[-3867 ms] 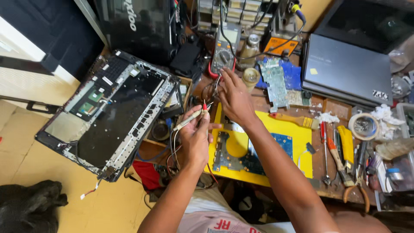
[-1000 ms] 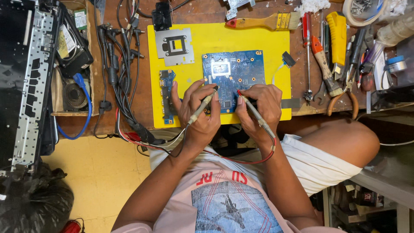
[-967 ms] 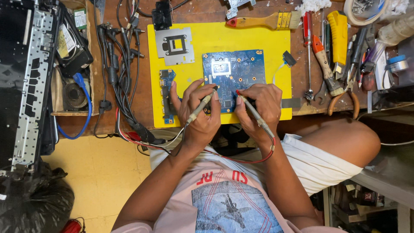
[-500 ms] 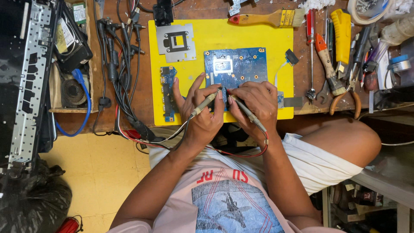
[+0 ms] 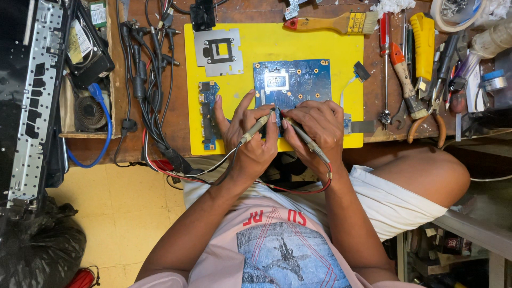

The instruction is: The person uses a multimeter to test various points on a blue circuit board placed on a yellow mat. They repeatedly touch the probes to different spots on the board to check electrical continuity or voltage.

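- Probing the blue circuit board (image 5: 298, 82) is the step I judge to be in hand: both probe tips meet at its lower edge, near the middle of the frame.
- My left hand (image 5: 250, 138) is clenched around a grey test probe (image 5: 255, 127), held like a pen, tip slanting up and to the right.
- My right hand (image 5: 314, 125) grips a second probe (image 5: 306, 140) the same way, tip slanting up and to the left; the two tips sit just beside each other.
- Red and black leads (image 5: 298, 189) trail from the probes down over my lap, at the lower centre.
- That board lies flat on the yellow mat (image 5: 330, 45), centre of the frame, partly under my fingers.
- A smaller blue board (image 5: 208, 112) lies on the mat just left of my left hand, and a grey metal bracket (image 5: 218, 52) sits above it.
- As I judge it, the next move calls for steady tips kept from bridging neighbouring contacts.
- At the left of the frame, an open wooden tray (image 5: 64, 114) holds a round fan (image 5: 89, 113) and a blue cable (image 5: 104, 133); a flat dark drive rests at its top.
- At the upper right, screwdrivers (image 5: 397, 58) and pliers (image 5: 426, 120) lie loose on the bench, not in any box, with a paintbrush (image 5: 330, 22) above the mat.
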